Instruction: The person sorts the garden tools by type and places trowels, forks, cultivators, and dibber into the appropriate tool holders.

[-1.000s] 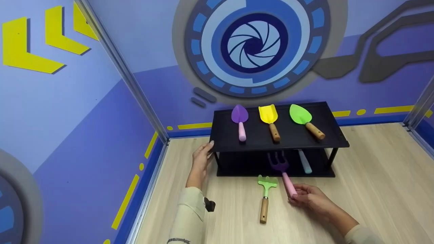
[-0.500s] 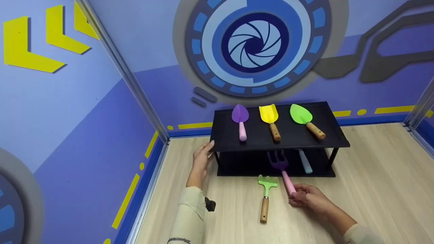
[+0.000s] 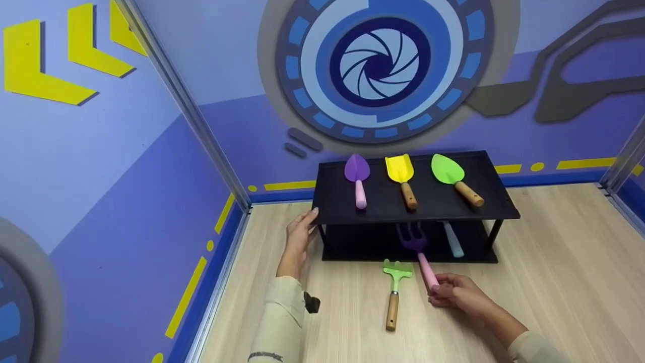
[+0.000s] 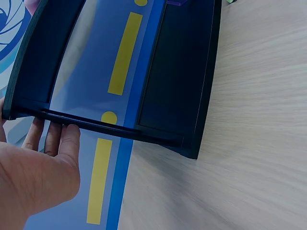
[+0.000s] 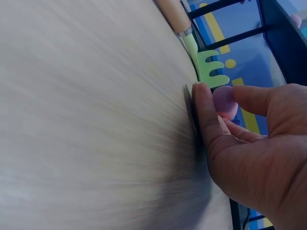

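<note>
At the left end of a black two-tier rack (image 3: 373, 207), my left hand (image 3: 301, 232) grips the upper shelf's corner, its fingers under the edge beside the end post in the left wrist view. My right hand (image 3: 463, 295) pinches the pink handle (image 3: 427, 269) of a purple hand fork (image 3: 414, 239) between thumb and fingers. The fork's tines reach over the lower shelf, beneath the upper one. In the right wrist view the handle's butt (image 5: 225, 101) shows between thumb and forefinger. Left of it, a green hand rake (image 3: 393, 297) with a wooden handle lies on the table.
Purple (image 3: 357, 171), yellow (image 3: 400, 171) and green (image 3: 447, 171) trowels lie on the upper shelf. A tool with a light blue handle (image 3: 453, 241) lies on the lower shelf, its head hidden. Blue patterned panels (image 3: 227, 136) stand behind and left of the wooden table (image 3: 569, 272).
</note>
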Demonstrator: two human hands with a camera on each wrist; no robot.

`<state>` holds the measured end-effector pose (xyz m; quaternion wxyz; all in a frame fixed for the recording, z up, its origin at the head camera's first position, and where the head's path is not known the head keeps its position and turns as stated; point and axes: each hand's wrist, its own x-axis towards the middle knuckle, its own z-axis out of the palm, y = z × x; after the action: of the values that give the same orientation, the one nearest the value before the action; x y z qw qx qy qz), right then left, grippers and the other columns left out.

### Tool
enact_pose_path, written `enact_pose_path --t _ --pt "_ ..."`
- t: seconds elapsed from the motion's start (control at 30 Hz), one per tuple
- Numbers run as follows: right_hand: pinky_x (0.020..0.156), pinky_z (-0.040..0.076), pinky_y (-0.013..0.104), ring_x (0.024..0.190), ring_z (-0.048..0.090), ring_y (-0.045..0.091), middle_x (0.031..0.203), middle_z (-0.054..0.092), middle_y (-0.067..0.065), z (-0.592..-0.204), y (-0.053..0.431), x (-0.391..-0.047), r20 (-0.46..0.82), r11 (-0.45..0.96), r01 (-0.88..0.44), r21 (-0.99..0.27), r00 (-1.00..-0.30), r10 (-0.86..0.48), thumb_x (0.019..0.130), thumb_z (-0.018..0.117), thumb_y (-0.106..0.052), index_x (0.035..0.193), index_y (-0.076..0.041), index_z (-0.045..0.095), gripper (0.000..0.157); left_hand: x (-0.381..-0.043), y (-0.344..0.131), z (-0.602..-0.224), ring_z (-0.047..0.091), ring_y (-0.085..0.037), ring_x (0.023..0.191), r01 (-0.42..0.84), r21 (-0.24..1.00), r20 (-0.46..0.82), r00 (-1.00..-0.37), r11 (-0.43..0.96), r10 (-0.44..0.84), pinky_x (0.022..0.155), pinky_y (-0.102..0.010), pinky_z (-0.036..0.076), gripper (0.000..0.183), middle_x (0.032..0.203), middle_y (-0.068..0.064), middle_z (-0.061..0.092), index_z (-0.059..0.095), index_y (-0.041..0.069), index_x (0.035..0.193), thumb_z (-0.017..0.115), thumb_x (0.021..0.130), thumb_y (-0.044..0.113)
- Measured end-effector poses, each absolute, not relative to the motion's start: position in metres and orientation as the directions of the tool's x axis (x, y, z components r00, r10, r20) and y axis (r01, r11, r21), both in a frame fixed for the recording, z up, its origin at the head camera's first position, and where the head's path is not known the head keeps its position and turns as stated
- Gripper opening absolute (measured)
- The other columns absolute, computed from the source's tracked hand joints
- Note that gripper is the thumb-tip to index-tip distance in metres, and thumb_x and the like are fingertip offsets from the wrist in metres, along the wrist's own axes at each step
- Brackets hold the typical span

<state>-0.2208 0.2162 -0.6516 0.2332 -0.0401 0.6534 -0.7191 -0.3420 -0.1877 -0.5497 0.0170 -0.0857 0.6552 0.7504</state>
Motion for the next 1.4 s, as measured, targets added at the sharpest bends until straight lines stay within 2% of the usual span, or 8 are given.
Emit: enact_pose_path --t 0.33,0.57,0.87,1.1,1.4 --pt "0.091 0.067 0.031 0.1 0.076 0.013 0.118 0.072 0.016 -0.651 0.2144 -0.2222 -0.275 0.016 0.289 -0.957 -0.893 -0.356 0.107 0.06 -0.01 0.15 0.026 0.026 0.066 -0.3431 -0.1869 -0.5516 0.065 -0.023 0.132 -0.134 0.978 -0.153 -0.982 -0.161 -0.107 0.125 -0.046 0.047 0.035 0.125 -0.003 0.074 0.075 0.011 0.116 0.077 0.099 0.042" --pt "0.09 0.067 0.031 0.099 0.076 0.014 0.117 0.072 0.017 -0.6503 0.2142 -0.2242 -0.274 0.026 0.282 -0.959 -0.898 -0.344 0.106 0.061 -0.01 0.149 0.025 0.029 0.064 -0.3451 -0.185 -0.5499 0.064 -0.024 0.131 -0.126 0.979 -0.144 -0.984 -0.16 -0.107 0.126 -0.046 0.047 0.037 0.124 -0.003 0.073 0.075 0.009 0.117 0.077 0.099 0.042" --pt "0.089 0.067 0.031 0.096 0.076 0.014 0.114 0.074 0.012 -0.6547 0.2129 -0.2272 -0.263 0.018 0.275 -0.961 -0.896 -0.359 0.108 0.057 -0.008 0.151 0.028 0.022 0.066 -0.3428 -0.1871 -0.55 0.065 -0.023 0.129 -0.114 0.984 -0.127 -0.988 -0.14 -0.09 0.126 -0.046 0.047 0.035 0.124 -0.002 0.073 0.074 0.01 0.118 0.074 0.101 0.04" --pt "0.086 0.068 0.031 0.094 0.076 0.014 0.113 0.075 0.012 -0.6554 0.2111 -0.2287 -0.274 0.038 0.278 -0.96 -0.899 -0.343 0.108 0.057 -0.01 0.151 0.027 0.025 0.065 -0.3429 -0.187 -0.5488 0.066 -0.019 0.121 -0.118 0.982 -0.132 -0.987 -0.149 -0.094 0.124 -0.046 0.048 0.029 0.116 0.001 0.073 0.074 0.012 0.112 0.074 0.102 0.039" --pt "0.083 0.068 0.032 0.094 0.076 0.015 0.113 0.075 0.011 -0.6539 0.2105 -0.2286 -0.277 0.049 0.278 -0.959 -0.897 -0.343 0.108 0.057 -0.013 0.152 0.025 0.026 0.066 -0.343 -0.187 -0.5504 0.067 -0.018 0.12 -0.111 0.983 -0.127 -0.987 -0.146 -0.102 0.125 -0.048 0.048 0.035 0.117 0.001 0.074 0.074 0.01 0.118 0.075 0.101 0.04"
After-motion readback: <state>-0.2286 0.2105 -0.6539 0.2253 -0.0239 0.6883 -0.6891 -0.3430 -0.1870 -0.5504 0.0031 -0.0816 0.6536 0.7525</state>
